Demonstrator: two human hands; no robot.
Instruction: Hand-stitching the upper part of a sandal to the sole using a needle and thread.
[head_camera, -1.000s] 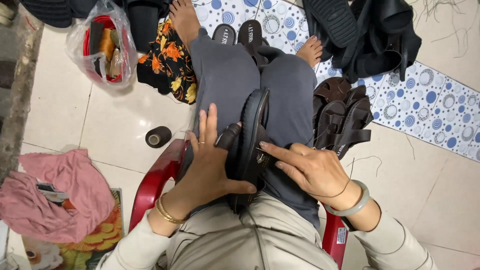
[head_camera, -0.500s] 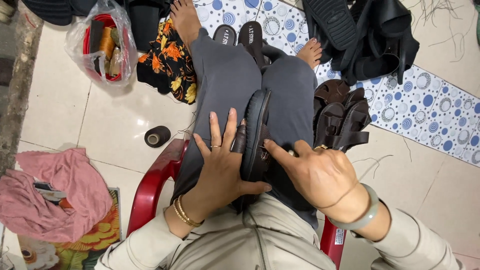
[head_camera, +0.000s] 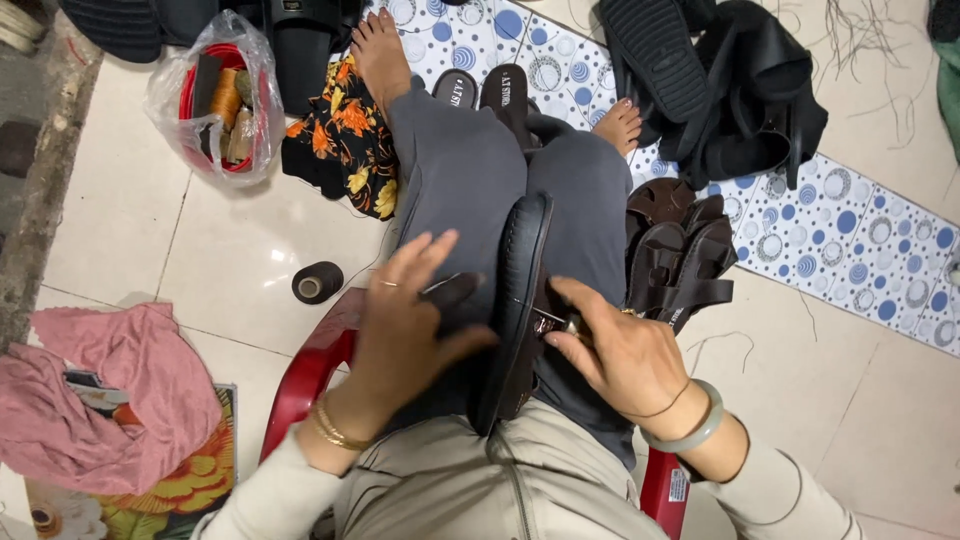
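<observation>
- The person sits on a red plastic chair with a dark sandal stood on edge along the lap, sole rim turned up.
- The left hand lies flat against the sandal's left side, fingers spread, steadying rather than pinching.
- The right hand presses against the sandal's right side; its fingertips are pressed together on a small metal tool at the strap, too small to identify.
- Judging by this, the step in hand looks like working or stitching the sandal's edge; the next move calls for a firm brace from the left hand and a careful, straight push from the right.
- A spool of dark thread stands on the floor, near the chair; more brown sandals lie just beside the right knee.
</observation>
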